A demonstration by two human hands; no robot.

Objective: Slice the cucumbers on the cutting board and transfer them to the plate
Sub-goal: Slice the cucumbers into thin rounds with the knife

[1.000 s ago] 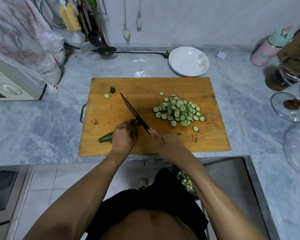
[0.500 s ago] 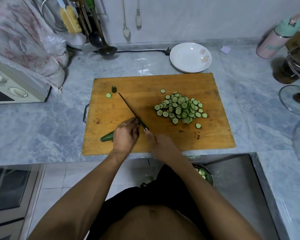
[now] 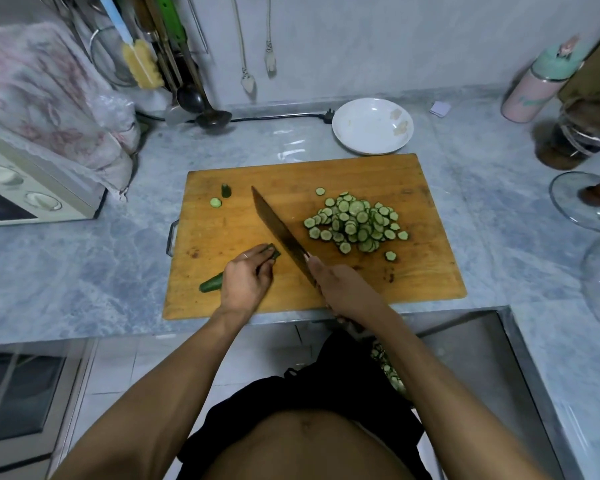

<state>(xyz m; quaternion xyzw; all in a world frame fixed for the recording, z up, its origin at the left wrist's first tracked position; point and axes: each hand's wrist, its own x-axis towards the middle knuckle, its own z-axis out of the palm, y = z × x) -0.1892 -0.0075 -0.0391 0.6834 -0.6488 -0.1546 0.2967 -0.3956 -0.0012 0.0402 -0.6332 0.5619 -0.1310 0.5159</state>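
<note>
— Cucumber (image 3: 211, 283)? Where?
— On the big wooden cutting board (image 3: 413, 278). White plate (image 3: 372, 126) sits behind it. Right hand (image 3: 343, 289) grips the knife (image 3: 278, 230). Left hand (image 3: 245, 282) curls round the cucumber. Slices (image 3: 355, 225) lie piled beside the blade.

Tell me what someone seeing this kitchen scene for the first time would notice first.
Probably the long dark knife, gripped by the right hand, lying slantwise across the middle of the wooden cutting board. Next, the heap of cucumber slices on the board's right half, and the left hand holding the uncut cucumber at the near-left.
</note>
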